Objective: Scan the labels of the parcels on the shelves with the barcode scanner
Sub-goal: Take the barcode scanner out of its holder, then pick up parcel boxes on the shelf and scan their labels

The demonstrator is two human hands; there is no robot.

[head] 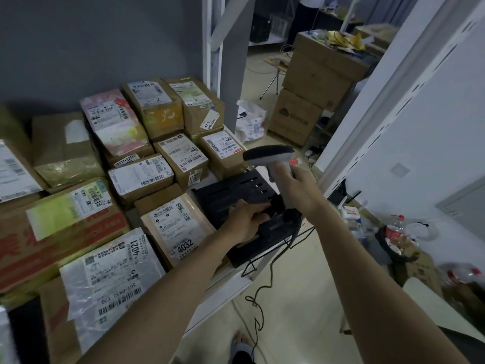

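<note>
Grey barcode scanner (273, 160), dark head pointing left, held above the shelf's (236, 279) right edge. Brown labelled parcels (168, 166) packed across the shelf, labels up.

Right hand (296, 189) grips the scanner (273, 160) at 3 o'clock of the parcels (181, 156); left hand (246, 219) rests on a black tray (236, 190).

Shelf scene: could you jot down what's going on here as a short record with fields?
place: shelf packed with labelled parcels
right hand: grips scanner, head aimed left over the parcels
left hand: rests on black tray at the shelf's right end
nearest label: parcel 4032, beside the tray
cable: hangs from the scanner toward the floor
</note>
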